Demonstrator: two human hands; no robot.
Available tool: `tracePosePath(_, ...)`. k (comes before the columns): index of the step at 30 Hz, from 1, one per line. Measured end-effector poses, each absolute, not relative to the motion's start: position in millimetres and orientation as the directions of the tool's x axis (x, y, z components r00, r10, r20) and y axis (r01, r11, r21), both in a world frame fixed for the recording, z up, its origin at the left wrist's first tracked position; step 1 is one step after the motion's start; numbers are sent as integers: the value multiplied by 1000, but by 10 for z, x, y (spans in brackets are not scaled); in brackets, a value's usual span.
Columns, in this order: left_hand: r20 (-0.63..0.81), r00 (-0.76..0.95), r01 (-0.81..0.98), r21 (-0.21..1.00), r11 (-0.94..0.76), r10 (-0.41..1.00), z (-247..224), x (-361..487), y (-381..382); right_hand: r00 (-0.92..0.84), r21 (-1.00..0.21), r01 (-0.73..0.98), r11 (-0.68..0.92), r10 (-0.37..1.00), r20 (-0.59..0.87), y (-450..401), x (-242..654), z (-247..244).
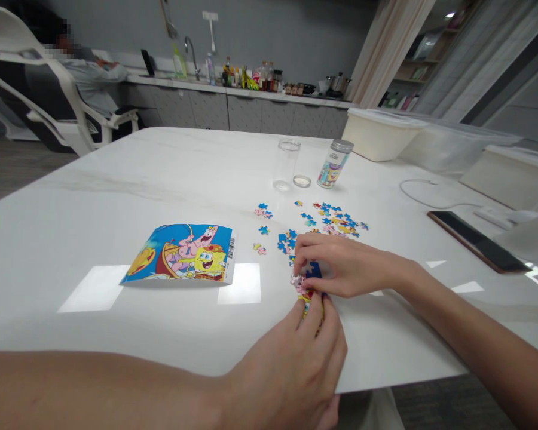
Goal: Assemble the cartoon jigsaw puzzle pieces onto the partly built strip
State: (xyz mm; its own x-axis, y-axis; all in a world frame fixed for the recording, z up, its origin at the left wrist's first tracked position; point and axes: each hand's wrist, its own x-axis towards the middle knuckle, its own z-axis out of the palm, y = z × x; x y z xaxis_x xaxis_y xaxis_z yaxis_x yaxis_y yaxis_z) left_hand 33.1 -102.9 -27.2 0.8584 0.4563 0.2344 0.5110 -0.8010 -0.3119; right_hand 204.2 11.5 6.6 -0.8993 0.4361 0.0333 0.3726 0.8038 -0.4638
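Near the front edge of the white table lies a partly joined puzzle, mostly covered by my hands. My left hand rests on its lower part with the fingers bent and pressed down. My right hand is above it, thumb and forefinger pinched round a pale pink puzzle piece at its left side. Loose blue puzzle pieces lie just beyond my right hand, and a bigger heap of mixed pieces is farther back. A curled picture sheet with cartoon figures lies to the left.
Behind the pieces stand a clear open jar, a ring-shaped lid and a printed can. A phone, a white cable and storage boxes are at the right. A person sits at the back left.
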Motion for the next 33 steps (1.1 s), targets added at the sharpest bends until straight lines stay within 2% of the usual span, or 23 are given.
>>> tracePosePath(11,231,859,511,-312,-801,458,-286,339,-1032,-890,-449,408,795,457,-1,127,2081,80)
tracePosePath(20,237,858,512,-317,-799,456,-301,347,-1034,-943,-422,257,870,321,87,135,2089,93)
tracePosePath(25,242,856,514,-309,-800,457,-313,343,-1037,-948,-372,245,895,301,100,138,2093,95)
tracePosePath(33,238,854,517,-297,-803,462,-304,337,-1036,-953,-387,254,886,298,57,116,2102,116)
